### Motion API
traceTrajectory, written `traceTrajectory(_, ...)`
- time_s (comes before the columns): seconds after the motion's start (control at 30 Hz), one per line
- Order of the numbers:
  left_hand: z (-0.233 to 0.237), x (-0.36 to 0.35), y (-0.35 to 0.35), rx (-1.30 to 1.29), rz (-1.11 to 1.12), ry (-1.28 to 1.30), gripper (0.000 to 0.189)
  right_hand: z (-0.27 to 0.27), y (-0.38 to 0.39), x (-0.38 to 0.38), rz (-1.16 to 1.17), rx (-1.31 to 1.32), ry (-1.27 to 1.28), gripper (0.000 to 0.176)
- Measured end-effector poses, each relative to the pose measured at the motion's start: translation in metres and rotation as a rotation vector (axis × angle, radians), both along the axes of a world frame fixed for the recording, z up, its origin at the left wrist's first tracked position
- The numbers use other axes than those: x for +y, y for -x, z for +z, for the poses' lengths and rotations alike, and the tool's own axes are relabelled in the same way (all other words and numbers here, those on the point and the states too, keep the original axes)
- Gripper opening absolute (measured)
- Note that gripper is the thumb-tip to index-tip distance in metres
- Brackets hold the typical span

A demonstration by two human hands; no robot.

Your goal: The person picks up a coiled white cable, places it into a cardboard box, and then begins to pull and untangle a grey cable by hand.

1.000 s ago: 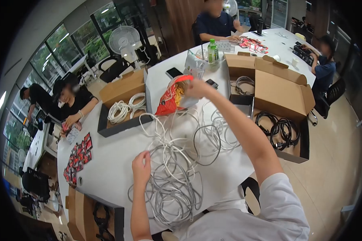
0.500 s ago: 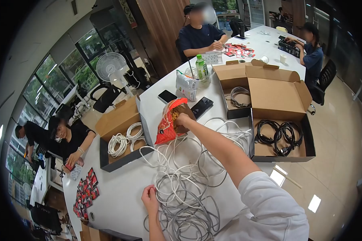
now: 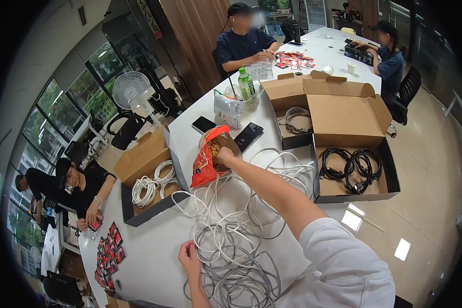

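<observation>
My right hand (image 3: 224, 157) reaches into the open mouth of a red snack bag (image 3: 204, 159) that lies on the white table (image 3: 154, 241); its fingers are hidden inside the bag, among yellow snacks. My left hand (image 3: 189, 256) rests on the near edge of a tangled pile of grey and white cables (image 3: 231, 241), fingers pinched on a strand. The pile spreads between both arms toward the bag.
A box with coiled white cables (image 3: 151, 185) stands at the left, boxes with black cables (image 3: 351, 169) and a grey cable (image 3: 295, 118) at the right. Two phones (image 3: 248, 136), a green bottle (image 3: 245, 84) and a white packet sit beyond. Other people sit around the table.
My right hand lowered the snack bag to the table and now reaches inside it. The view shifted back; my left hand stays on the cable pile.
</observation>
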State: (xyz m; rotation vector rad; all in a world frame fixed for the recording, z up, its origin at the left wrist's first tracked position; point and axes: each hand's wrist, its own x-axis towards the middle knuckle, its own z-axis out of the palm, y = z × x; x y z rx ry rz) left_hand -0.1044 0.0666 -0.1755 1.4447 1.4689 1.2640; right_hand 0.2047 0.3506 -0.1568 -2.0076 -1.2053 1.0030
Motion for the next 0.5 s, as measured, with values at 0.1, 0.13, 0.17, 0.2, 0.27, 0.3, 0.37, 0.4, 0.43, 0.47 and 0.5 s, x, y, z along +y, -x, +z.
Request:
traceTrajectory(0.1,-0.002,0.0,0.0,-0.025,-0.003,-0.014,0.014,0.003,0.0,-0.001,-0.001,-0.056,-0.025,0.054)
traceTrajectory(0.13,-0.003,0.001,0.001,-0.014,-0.008,-0.023,0.014,0.009,-0.001,-0.007,0.013,-0.08,-0.04,0.053)
traceTrajectory(0.17,-0.005,0.001,0.002,-0.005,-0.008,-0.029,0.014,0.015,-0.004,-0.013,0.035,-0.119,-0.048,0.053)
traceTrajectory(0.2,-0.007,0.001,0.004,0.002,-0.006,-0.033,0.014,0.015,-0.006,-0.011,0.041,-0.163,-0.085,0.051)
traceTrajectory(0.27,-0.009,0.001,0.004,0.013,-0.002,-0.048,0.014,0.021,-0.019,-0.005,0.132,-0.377,-0.175,0.045)
traceTrajectory(0.3,-0.009,0.001,0.004,0.015,0.002,-0.052,0.014,0.026,-0.022,-0.008,0.122,-0.441,-0.237,0.045)
traceTrajectory(0.37,-0.008,0.001,0.004,0.051,-0.011,-0.097,0.014,0.04,-0.036,-0.012,0.331,-0.541,-0.341,0.036)
traceTrajectory(0.4,-0.009,0.002,0.005,0.067,-0.011,-0.118,0.014,0.071,-0.039,-0.04,0.447,-0.629,-0.331,0.036)
traceTrajectory(0.43,-0.011,0.002,0.007,0.073,-0.01,-0.112,0.014,0.106,-0.034,-0.075,0.524,-0.693,-0.434,0.035)
traceTrajectory(0.47,-0.01,0.003,0.007,0.095,-0.006,-0.136,0.014,0.119,-0.036,-0.088,0.619,-0.762,-0.303,0.031)
traceTrajectory(0.5,-0.009,0.003,0.006,0.119,-0.005,-0.155,0.014,0.138,-0.039,-0.116,0.708,-0.712,-0.267,0.026)
